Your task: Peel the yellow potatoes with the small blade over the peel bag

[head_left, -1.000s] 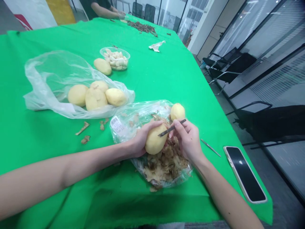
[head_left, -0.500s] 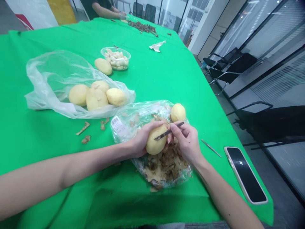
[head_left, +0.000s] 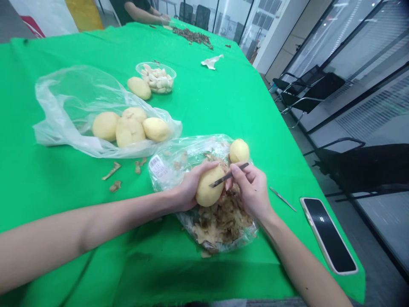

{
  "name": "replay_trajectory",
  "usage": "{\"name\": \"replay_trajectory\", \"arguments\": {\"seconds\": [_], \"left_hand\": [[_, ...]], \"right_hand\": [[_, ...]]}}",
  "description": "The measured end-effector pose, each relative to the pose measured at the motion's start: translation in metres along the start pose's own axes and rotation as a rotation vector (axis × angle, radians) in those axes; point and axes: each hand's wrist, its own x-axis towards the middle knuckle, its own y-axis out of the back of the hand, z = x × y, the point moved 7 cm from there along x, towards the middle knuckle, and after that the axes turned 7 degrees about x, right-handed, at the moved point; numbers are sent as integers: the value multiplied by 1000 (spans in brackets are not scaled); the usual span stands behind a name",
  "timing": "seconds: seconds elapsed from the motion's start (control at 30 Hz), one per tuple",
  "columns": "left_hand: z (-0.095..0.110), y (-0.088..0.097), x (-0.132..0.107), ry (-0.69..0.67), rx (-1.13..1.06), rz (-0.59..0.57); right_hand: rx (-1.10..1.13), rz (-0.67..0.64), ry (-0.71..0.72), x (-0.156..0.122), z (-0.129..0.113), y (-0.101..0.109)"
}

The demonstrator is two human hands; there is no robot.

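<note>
Head cam, looking down at my hands over a green tablecloth [head_left: 223, 106]. My L hand [head_left: 191, 187] is at 12 o'clock, close in, fingers [head_left: 204, 171] curled round a yellow peeled potato [head_left: 209, 186], firm grip, thumb side hidden. My R hand [head_left: 252, 189] is just beside it at approx 1 o'clock, thumb + index pinched on a thin dark knife [head_left: 228, 175], tip touching the potato's upper side; other R fingers curled in, nothing else held.

Under both hands: clear plastic bag [head_left: 191, 147] w/ barcode label [head_left: 158, 167], heaped w/ brown peelings [head_left: 223, 219]. Second potato [head_left: 239, 151] sits on the bag, just past my R fingers.

At 10 o'clock: bigger clear bag [head_left: 67, 102] holding 4 potatoes [head_left: 129, 128], brown peel scraps [head_left: 111, 171] on cloth near it. At 11 o'clock: clear bowl [head_left: 156, 78] of pale cloves, prob. garlic, w/ one potato [head_left: 139, 88] touching its side. At 3 o'clock: slim metal tool [head_left: 283, 198] on cloth, phone [head_left: 328, 235] near table edge. Far end, approx 12 o'clock: co-worker's arms [head_left: 140, 15], dark peel pile [head_left: 191, 36], paper scrap [head_left: 211, 61].
</note>
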Motion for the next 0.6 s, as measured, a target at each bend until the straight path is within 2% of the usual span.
{"name": "replay_trajectory", "arguments": {"seconds": [0.37,0.6], "left_hand": [[2,-2,0,-22,41,-10],[1,-1,0,-7,-10,-8]], "right_hand": [[-99,-40,28,-2,-10,-7],[-37,34,-22,-1,0,2]]}}
